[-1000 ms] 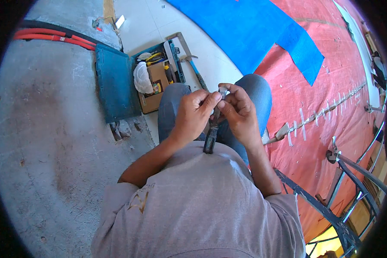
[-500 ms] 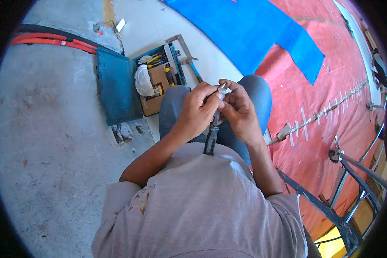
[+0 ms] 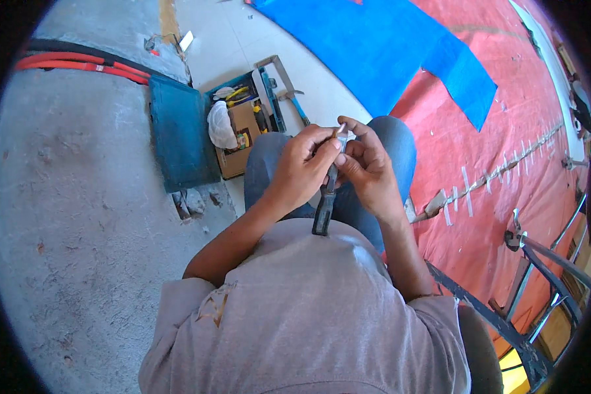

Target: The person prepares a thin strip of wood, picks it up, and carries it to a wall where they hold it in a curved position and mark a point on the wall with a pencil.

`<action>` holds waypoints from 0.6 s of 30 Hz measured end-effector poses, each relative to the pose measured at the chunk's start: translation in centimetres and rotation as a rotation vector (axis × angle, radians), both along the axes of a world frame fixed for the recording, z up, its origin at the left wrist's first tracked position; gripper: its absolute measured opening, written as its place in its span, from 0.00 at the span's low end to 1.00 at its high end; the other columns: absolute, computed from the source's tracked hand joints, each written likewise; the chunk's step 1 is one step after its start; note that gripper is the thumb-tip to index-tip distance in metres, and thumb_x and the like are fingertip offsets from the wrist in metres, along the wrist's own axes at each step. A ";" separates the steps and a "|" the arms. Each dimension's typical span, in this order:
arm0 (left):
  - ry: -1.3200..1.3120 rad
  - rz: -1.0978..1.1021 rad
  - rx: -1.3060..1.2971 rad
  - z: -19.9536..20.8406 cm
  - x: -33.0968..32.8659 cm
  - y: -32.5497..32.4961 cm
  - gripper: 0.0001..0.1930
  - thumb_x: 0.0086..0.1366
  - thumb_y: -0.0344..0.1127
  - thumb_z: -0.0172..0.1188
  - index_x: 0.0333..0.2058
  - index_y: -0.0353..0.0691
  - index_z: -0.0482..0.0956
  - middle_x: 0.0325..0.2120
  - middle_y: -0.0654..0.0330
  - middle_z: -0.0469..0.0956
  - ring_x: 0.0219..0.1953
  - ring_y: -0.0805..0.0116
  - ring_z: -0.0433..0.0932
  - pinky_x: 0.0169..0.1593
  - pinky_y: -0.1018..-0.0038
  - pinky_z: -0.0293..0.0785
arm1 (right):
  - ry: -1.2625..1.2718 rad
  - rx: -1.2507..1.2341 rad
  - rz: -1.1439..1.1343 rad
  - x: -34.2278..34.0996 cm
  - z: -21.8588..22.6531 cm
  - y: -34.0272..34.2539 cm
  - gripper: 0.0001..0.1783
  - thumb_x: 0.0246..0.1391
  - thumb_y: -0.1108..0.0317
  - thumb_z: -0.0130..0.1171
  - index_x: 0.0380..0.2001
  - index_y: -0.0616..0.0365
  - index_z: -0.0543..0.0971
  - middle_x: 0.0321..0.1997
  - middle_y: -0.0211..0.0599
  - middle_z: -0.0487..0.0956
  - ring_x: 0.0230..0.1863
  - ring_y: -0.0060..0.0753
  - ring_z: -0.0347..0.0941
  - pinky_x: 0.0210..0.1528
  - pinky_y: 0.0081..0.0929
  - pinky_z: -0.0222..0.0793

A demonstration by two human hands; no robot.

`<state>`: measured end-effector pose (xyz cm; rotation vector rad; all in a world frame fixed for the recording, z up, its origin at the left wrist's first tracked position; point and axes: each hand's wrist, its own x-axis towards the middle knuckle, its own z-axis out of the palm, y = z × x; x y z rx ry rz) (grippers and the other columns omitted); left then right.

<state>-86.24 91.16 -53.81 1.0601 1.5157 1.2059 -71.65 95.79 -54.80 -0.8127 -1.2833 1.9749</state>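
Observation:
Both my hands meet above my lap, working on a slim hand tool with a black handle (image 3: pixel 323 213). Its handle end rests against my shirt, and a pale metal end pokes up between my fingertips. The tool's exact kind is hidden by my hands. My left hand (image 3: pixel 299 167) is closed, with thumb and fingers pinching the upper part. My right hand (image 3: pixel 369 169) closes around the same part from the other side, its index finger curled over the tip. Something small and light-coloured shows between the right fingers, too covered to name.
Beyond my left knee lies an open teal toolbox (image 3: pixel 184 138) with a cardboard piece, a white mask-like cup (image 3: pixel 221 126) and yellow-black tools. A hammer (image 3: pixel 290 94) and a metal square (image 3: pixel 279 69) lie beside it. Blue sheeting (image 3: pixel 374 52), red sheeting (image 3: pixel 486 151) and a dark metal frame (image 3: pixel 505 325) are rightward.
My right index finger has lifted slightly over the tip, and more of the bright metal end shows. Both hands keep their hold in nearly the same place.

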 end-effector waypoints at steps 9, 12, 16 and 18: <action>0.015 -0.021 -0.115 0.9 0.2 0.1 0.13 0.72 0.38 0.52 0.47 0.35 0.79 0.22 0.69 0.72 0.19 0.84 0.68 0.21 0.81 0.65 | 0.083 -0.053 0.010 0.4 -0.8 -0.3 0.27 0.64 0.76 0.53 0.64 0.59 0.61 0.31 0.33 0.75 0.31 0.24 0.78 0.30 0.21 0.75; -0.072 -0.013 -0.148 -0.4 0.0 -0.1 0.14 0.72 0.38 0.52 0.46 0.33 0.78 0.26 0.63 0.74 0.24 0.80 0.71 0.24 0.79 0.67 | 0.097 -0.063 0.020 0.2 -0.8 -0.2 0.27 0.64 0.76 0.53 0.64 0.60 0.61 0.32 0.34 0.76 0.32 0.26 0.78 0.31 0.21 0.76; 0.006 -0.021 -0.018 -1.0 0.2 -0.1 0.12 0.73 0.38 0.50 0.41 0.36 0.78 0.22 0.69 0.71 0.19 0.85 0.67 0.22 0.83 0.64 | 0.085 -0.055 0.026 0.2 -0.9 0.0 0.26 0.64 0.76 0.53 0.63 0.61 0.61 0.33 0.36 0.77 0.32 0.27 0.79 0.31 0.22 0.77; 0.009 -0.016 -0.018 -0.7 0.3 -0.1 0.12 0.73 0.38 0.50 0.40 0.37 0.78 0.22 0.69 0.70 0.20 0.85 0.67 0.22 0.83 0.63 | 0.101 -0.082 0.038 0.2 -0.9 0.1 0.26 0.64 0.76 0.52 0.63 0.61 0.61 0.33 0.36 0.77 0.32 0.27 0.79 0.31 0.22 0.77</action>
